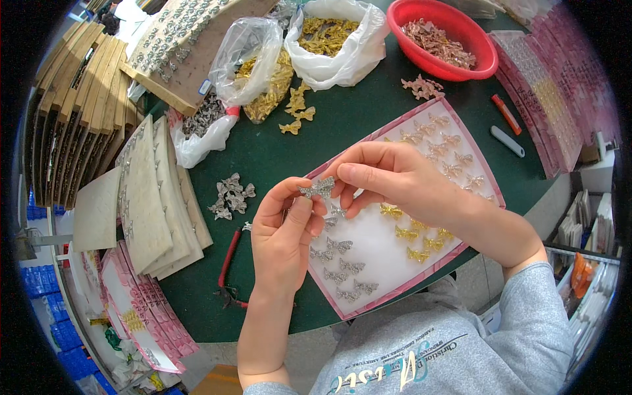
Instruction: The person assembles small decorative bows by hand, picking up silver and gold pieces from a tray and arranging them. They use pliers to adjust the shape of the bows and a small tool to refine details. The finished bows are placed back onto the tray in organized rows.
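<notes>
Holding silver bow (318, 188): long axis left-right, right end higher.

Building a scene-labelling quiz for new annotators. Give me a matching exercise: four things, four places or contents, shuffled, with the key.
Things:
1. raised silver bow
2. red bowl
3. white bag
4. red-handled tool

Places or contents:
A. holds gold bows
B. on the green table, left of the pink-edged board
C. in the left hand's grip
D. holds pinkish bows

Pairs: 1-C, 2-D, 3-A, 4-B
</notes>
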`<action>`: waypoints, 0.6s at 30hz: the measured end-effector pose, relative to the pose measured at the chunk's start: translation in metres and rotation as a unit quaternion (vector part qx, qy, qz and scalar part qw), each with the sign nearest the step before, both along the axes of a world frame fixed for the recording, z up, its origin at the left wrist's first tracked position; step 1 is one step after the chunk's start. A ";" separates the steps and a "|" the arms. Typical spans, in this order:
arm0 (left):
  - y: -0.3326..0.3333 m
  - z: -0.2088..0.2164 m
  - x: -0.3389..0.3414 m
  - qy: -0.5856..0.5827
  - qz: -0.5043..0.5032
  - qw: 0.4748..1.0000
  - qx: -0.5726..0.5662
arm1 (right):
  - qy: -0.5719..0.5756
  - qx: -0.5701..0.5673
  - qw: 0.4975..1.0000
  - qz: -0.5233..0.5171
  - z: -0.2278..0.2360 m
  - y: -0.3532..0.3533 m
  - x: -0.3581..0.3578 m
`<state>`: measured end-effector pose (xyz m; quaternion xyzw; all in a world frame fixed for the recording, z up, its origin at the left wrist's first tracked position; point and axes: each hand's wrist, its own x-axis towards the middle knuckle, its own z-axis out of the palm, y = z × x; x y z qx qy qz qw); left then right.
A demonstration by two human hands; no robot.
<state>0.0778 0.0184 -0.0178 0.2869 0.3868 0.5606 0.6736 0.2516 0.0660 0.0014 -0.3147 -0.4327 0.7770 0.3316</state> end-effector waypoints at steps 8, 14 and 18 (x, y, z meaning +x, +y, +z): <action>0.001 0.001 0.001 0.006 0.005 1.000 -0.007 | 0.002 -0.001 1.000 -0.002 0.001 -0.001 -0.001; 0.000 0.001 0.000 -0.005 -0.004 1.000 -0.005 | -0.085 0.206 0.971 -0.081 0.000 -0.007 -0.007; -0.001 0.005 0.001 0.000 -0.005 1.000 -0.012 | -0.167 0.441 0.875 -0.111 -0.006 -0.005 -0.008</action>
